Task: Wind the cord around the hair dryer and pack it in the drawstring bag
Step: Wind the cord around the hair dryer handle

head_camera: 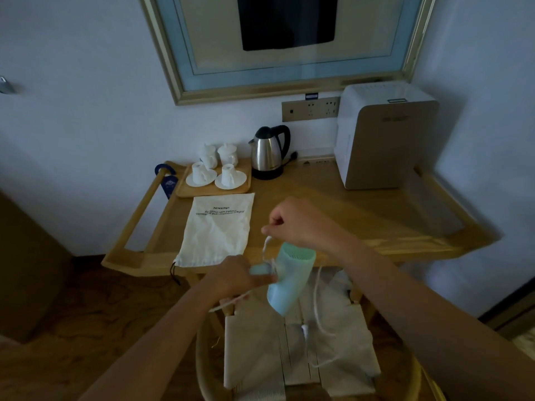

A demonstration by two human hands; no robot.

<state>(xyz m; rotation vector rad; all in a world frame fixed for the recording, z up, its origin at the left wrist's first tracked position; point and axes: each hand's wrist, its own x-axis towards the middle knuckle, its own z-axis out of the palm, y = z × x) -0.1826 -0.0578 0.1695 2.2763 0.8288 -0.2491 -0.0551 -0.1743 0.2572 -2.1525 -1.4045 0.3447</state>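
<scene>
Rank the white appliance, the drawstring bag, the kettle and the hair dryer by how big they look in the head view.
1. White appliance, clearly largest.
2. Drawstring bag, lying flat on the table.
3. Hair dryer and kettle look alike; the dryer is held much nearer the camera, so I would not rank them.

- A wooden surface (362, 215) with raised side rails stands against a pale wall.
- A steel kettle (267, 153) with a black handle sits on its black base at the back, just right of a wooden tray (185, 193).
- The tray holds two upturned cups (228, 172) on saucers in front and two lidded cups (227, 153) behind.
- A white box-shaped appliance (382, 137) stands at the back right.
- A socket panel (311, 109) is on the wall under a gold-framed picture (278, 44).
- A blue door tag (168, 185) hangs on the left rail.
- A chair (341, 369) with a woven seat stands below.
</scene>
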